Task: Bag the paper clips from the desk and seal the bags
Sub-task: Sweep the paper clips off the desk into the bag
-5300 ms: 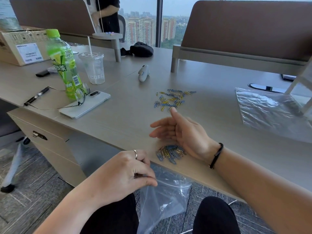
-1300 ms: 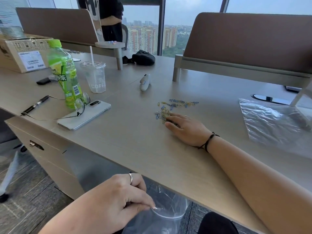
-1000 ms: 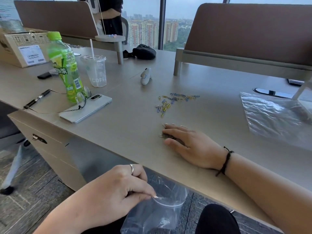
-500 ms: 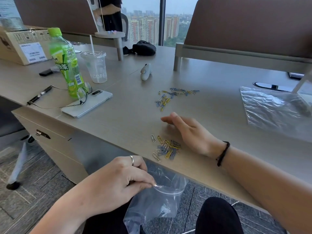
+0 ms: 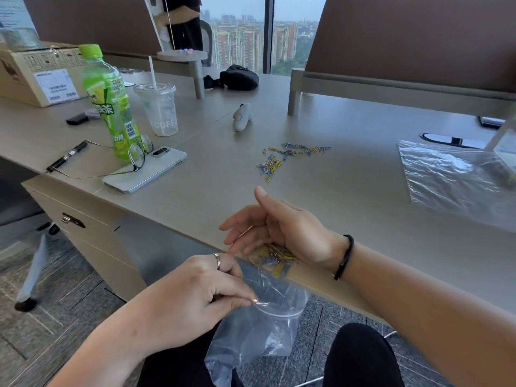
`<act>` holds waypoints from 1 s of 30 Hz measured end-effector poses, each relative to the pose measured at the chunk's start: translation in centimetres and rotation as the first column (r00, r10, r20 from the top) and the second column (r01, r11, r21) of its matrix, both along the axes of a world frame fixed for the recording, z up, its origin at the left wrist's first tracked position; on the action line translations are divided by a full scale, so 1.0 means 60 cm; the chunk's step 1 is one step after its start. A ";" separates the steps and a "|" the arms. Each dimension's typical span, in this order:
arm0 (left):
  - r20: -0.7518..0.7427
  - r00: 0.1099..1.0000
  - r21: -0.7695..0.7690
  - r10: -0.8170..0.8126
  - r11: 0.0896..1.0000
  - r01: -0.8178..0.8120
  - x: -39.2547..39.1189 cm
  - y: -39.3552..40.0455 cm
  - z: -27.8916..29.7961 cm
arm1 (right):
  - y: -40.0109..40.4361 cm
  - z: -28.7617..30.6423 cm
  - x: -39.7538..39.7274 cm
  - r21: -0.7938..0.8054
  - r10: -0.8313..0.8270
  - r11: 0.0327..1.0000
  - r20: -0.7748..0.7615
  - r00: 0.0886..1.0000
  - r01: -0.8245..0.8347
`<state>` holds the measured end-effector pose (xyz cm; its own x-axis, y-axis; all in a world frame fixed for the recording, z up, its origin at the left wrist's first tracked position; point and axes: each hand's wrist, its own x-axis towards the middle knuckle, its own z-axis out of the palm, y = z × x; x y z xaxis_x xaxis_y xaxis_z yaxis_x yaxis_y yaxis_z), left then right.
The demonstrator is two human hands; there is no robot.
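My left hand (image 5: 192, 294) pinches the rim of a clear plastic bag (image 5: 262, 328) and holds its mouth open just below the desk's front edge. My right hand (image 5: 279, 227) stands on its side at that edge, fingers straight, against a small heap of blue and yellow paper clips (image 5: 275, 256) that lies at the lip above the bag. A larger scatter of paper clips (image 5: 284, 159) lies farther back on the desk (image 5: 349, 196).
A spare clear bag (image 5: 452, 174) lies flat at the right. On the left are a white phone (image 5: 145, 169), glasses, a pen, a green bottle (image 5: 107, 101) and a plastic cup (image 5: 160, 108). A white device (image 5: 241, 117) sits behind the clips.
My right hand has swept a batch of clips from the scatter back to the desk's front edge, above the bag. My left hand has kept its hold on the bag.
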<state>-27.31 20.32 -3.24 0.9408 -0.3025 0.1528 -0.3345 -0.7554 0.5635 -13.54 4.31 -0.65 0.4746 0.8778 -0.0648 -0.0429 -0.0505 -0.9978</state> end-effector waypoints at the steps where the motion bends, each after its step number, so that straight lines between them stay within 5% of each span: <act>1: -0.002 1.000 -0.001 -0.001 1.000 0.001 0.000 0.000 0.000 | -0.002 0.001 -0.005 0.007 0.012 1.000 -0.042 0.999 -0.011; 7: 0.008 1.000 -0.006 -0.009 1.000 0.009 0.001 -0.002 0.000 | -0.010 -0.008 -0.028 0.079 -0.054 0.995 -0.182 0.982 0.069; 14: 0.022 0.999 -0.024 -0.030 0.999 0.031 0.003 -0.006 0.000 | -0.034 -0.022 -0.022 0.070 -0.349 0.928 -0.177 0.920 0.365; 30: 0.049 0.998 -0.031 -0.040 0.999 0.042 0.008 -0.033 0.002 | -0.042 -0.026 -0.069 0.015 -0.287 0.955 -0.220 0.932 0.297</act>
<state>-26.86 18.33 -3.09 0.9190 -0.3350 0.2079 -0.3922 -0.7225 0.5695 -17.66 1.81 -2.20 0.6900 0.7071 -0.1546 -0.2602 0.0431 -0.9646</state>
